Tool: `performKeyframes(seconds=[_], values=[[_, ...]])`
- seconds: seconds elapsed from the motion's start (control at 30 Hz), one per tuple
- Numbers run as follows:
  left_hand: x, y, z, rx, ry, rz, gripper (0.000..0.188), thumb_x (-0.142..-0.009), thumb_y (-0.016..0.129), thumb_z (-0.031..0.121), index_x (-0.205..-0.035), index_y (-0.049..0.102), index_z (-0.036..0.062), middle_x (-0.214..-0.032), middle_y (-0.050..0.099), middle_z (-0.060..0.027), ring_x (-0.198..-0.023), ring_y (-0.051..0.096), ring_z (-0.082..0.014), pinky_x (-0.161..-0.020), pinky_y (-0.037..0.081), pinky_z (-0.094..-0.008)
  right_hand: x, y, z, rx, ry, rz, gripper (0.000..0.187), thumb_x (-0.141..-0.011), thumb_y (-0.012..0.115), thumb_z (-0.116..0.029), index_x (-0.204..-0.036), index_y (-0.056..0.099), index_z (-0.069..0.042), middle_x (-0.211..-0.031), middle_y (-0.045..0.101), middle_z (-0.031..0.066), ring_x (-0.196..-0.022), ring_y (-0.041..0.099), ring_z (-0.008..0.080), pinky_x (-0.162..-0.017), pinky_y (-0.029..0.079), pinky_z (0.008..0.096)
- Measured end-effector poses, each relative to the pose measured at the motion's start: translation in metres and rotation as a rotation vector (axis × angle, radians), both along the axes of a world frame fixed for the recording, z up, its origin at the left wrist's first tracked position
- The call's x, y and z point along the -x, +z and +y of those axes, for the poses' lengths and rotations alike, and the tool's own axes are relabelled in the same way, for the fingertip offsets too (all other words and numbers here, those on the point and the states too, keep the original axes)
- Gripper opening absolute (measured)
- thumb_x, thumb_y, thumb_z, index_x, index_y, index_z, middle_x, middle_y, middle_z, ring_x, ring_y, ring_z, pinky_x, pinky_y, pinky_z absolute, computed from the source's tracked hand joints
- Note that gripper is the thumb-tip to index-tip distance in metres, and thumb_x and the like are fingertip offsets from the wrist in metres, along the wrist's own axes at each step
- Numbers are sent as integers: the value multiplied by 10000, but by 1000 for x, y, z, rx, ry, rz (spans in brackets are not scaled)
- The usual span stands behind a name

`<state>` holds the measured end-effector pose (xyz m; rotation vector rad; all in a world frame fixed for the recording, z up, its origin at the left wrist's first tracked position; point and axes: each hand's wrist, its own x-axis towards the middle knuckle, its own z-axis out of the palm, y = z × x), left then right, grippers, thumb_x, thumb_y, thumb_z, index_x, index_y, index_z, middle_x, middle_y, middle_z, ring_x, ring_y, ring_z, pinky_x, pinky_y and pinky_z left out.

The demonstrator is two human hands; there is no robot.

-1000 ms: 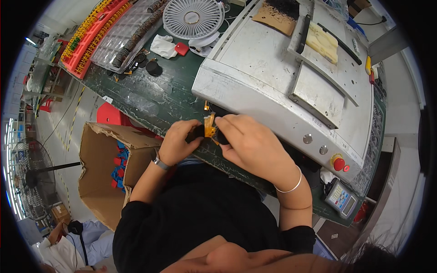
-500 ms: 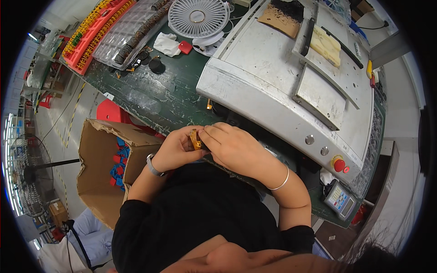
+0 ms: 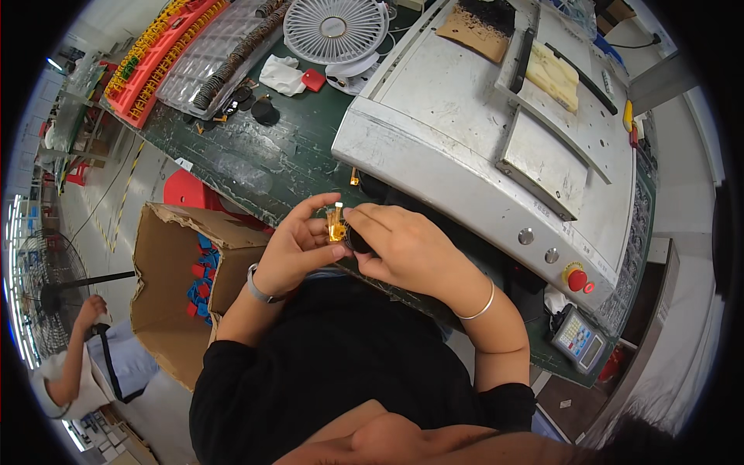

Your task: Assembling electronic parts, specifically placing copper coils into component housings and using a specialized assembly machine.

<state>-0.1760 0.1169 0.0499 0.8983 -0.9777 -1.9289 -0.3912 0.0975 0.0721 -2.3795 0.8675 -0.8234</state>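
Observation:
In front of my body I hold a small black round part [image 3: 357, 242] with an amber flexible circuit strip [image 3: 335, 226], which has a pale tip, at its left side. Whether the two are joined is hidden by my fingers. My right hand [image 3: 407, 246] is closed around the black part, fingers over its top and thumb beneath. My left hand [image 3: 291, 244] has its index finger and thumb curved around the amber strip, with the thumb tip against the lower edge. Similar black round parts [image 3: 265, 113] lie on the green bench, far left of my hands.
A large grey machine [image 3: 434, 139] with a red stop button [image 3: 576, 280] fills the right of the bench. A white fan [image 3: 335, 29], red rack [image 3: 138, 101] and clear trays [image 3: 186, 87] stand at the back. Left are a cardboard box [image 3: 167, 291] and another person's arm [image 3: 75, 353].
My left index finger has lifted and my fingers have spread, showing more of the amber strip and the black part. The other person at the left has raised an arm.

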Motion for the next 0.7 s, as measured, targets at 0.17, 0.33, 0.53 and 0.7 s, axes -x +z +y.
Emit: performKeyframes(seconds=[0.17, 0.33, 0.53, 0.7], values=[[12, -20, 6, -67, 88, 248, 483, -849, 635, -19, -1294, 453, 27, -1183, 582, -77, -1070, 592, -173, -889, 523, -308, -2, 4, -1, 10, -47, -174, 489, -661, 740, -93, -1122, 613, 8, -1050, 647, 161, -919, 649, 303, -806, 544, 351], [16, -18, 3, -121, 121, 354, 408, -860, 644, 13, -1236, 485, 28, -1154, 590, -81, -1044, 609, -180, -891, 541, -363, -3, 4, -1, 61, -100, -247, 486, -654, 748, -78, -1112, 611, 11, -1047, 654, 157, -925, 649, 300, -811, 541, 352], [13, -21, 1, -90, 113, 323, 268, -863, 643, 9, -1104, 535, 50, -1074, 616, -73, -1008, 623, -180, -891, 542, -363, -2, 4, -3, 22, -69, -232, 494, -667, 767, -82, -1127, 609, 9, -1079, 655, 153, -951, 653, 301, -825, 536, 353], [16, -15, 0, -67, 130, 278, 248, -846, 646, -27, -1040, 513, 52, -1050, 601, -62, -982, 617, -159, -859, 540, -329, -7, 3, 3, -76, -112, -261, 481, -691, 760, -80, -1140, 607, -3, -1109, 654, 144, -982, 650, 297, -835, 534, 346]])
